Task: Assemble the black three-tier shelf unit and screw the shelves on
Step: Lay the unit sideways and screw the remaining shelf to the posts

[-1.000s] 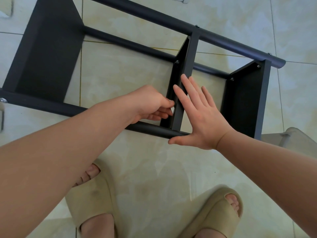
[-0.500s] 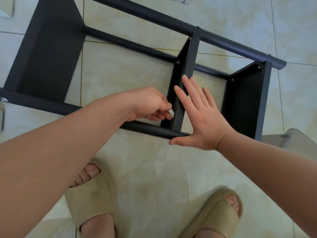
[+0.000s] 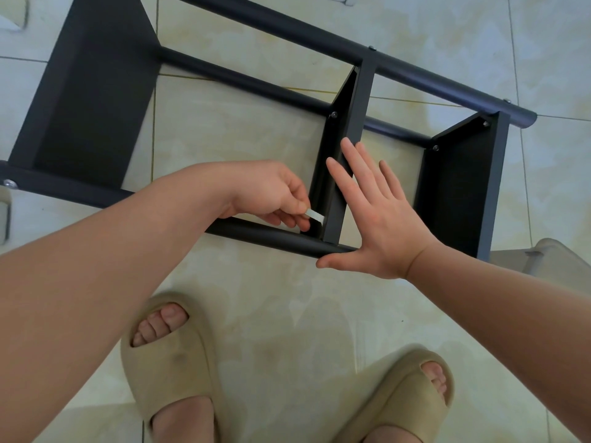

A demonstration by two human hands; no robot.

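Note:
The black shelf unit (image 3: 96,91) lies on its side on the tiled floor, its round poles running left to right. Three shelf panels stand on edge between the poles: a large one at left, a middle shelf (image 3: 347,132) and a right shelf (image 3: 463,187). My left hand (image 3: 271,196) pinches a small silver tool (image 3: 315,215) at the lower inside corner of the middle shelf, by the near pole (image 3: 271,238). My right hand (image 3: 374,212) lies flat with straight fingers against the middle shelf's right face, thumb along the near pole.
My two feet in beige slippers (image 3: 169,362) stand on the cream tiles just below the unit. A grey object (image 3: 550,257) shows at the right edge beside the right shelf. Screw heads (image 3: 334,115) show on the shelf corners.
My left hand has drawn back a little to the left and the small silver tool now shows between its fingers. The right hand stays pressed on the middle shelf.

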